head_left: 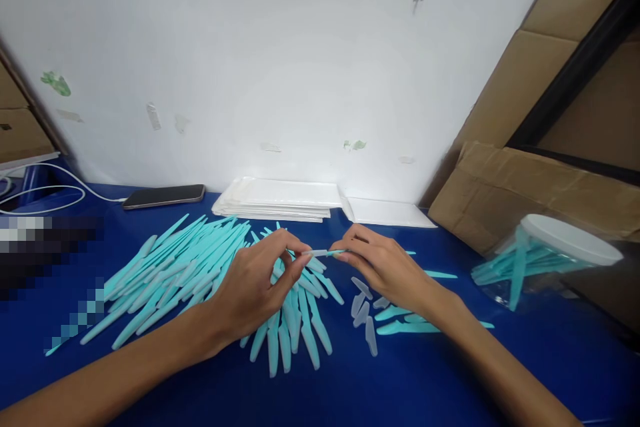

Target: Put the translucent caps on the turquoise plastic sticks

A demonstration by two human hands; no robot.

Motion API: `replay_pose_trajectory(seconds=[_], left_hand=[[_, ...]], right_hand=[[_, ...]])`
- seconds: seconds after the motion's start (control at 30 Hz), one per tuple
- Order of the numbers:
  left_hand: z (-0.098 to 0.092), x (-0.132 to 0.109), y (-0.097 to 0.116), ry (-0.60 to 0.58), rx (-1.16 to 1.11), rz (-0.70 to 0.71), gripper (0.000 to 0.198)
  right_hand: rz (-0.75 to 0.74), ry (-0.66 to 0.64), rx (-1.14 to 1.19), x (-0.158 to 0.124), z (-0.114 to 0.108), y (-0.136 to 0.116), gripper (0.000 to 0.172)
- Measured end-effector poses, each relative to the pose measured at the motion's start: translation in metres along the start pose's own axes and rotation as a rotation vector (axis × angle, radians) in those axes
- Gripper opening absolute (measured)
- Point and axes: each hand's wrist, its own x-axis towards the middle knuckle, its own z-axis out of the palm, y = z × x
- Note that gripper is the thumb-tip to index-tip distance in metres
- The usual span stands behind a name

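My left hand [257, 277] pinches the end of a clear plastic cap [317, 253] between thumb and fingers. From the right, my right hand [385, 268] grips a teal eyebrow razor [331, 253], whose end meets the cap between my hands. Below and left of my left hand lies a fanned pile of capped razors [309, 340]. A larger pile of teal razors [170, 273] spreads farther left. Several loose clear caps [361, 313] lie just below my right hand. Uncapped-looking teal razors [407, 327] rest under my right wrist, partly hidden by it.
On the right stands a clear tub with a white lid [573, 240], teal razors inside, before cardboard [550, 180]. White padded envelopes [280, 197] lie against the wall. A phone [164, 196] with a white cable sits back left on the blue table [200, 393].
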Motion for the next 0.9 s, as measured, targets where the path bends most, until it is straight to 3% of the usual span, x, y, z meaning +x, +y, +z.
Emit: replay_pose_trajectory(seconds=[0.17, 0.47, 0.73, 0.9], left_hand=[[0.000, -0.002, 0.001, -0.019, -0.001, -0.036, 0.008], [0.003, -0.004, -0.007, -0.065, 0.086, 0.033, 0.010], [0.008, -0.003, -0.007, -0.046, 0.068, 0.099, 0.008], [0.009, -0.006, -0.003, -0.092, 0.148, 0.155, 0.012]], right_hand=[[-0.012, 0.015, 0.094, -0.001, 0.000, -0.002, 0.028], [-0.050, 0.044, 0.120, 0.001, 0.002, -0.005, 0.027], [-0.127, 0.183, 0.201, -0.001, 0.010, -0.006, 0.035], [-0.102, 0.151, 0.261, 0.000, 0.011, -0.009, 0.040]])
